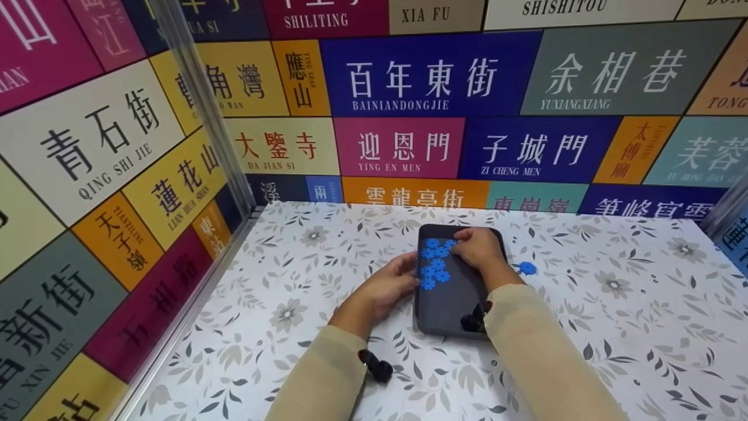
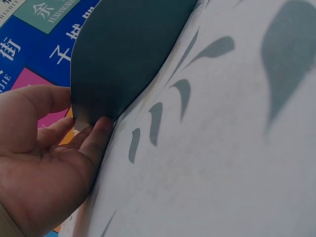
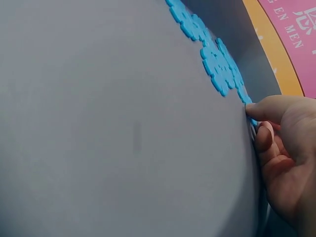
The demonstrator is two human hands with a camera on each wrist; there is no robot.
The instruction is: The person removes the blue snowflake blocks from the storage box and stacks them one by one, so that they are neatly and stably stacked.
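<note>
Here, the right hand (image 1: 481,251) pinches a blue flower (image 1: 450,245) (the left hand (image 1: 384,287), relaxed, touches the tray (image 1: 447,307)).

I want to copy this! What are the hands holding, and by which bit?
The right hand pinches a blue flower piece by its edge. The left hand just touches the outer side of the dark tray.

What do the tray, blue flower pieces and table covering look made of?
Tray: probably plastic, matte; its dark surface is smooth, with rounded corners.
Blue flower pieces: likely molded plastic, matte; they share one solid color and repeat one shape.
Table covering: perhaps vinyl, dull; no weave shows under the leaf print, though cloth is possible.
</note>
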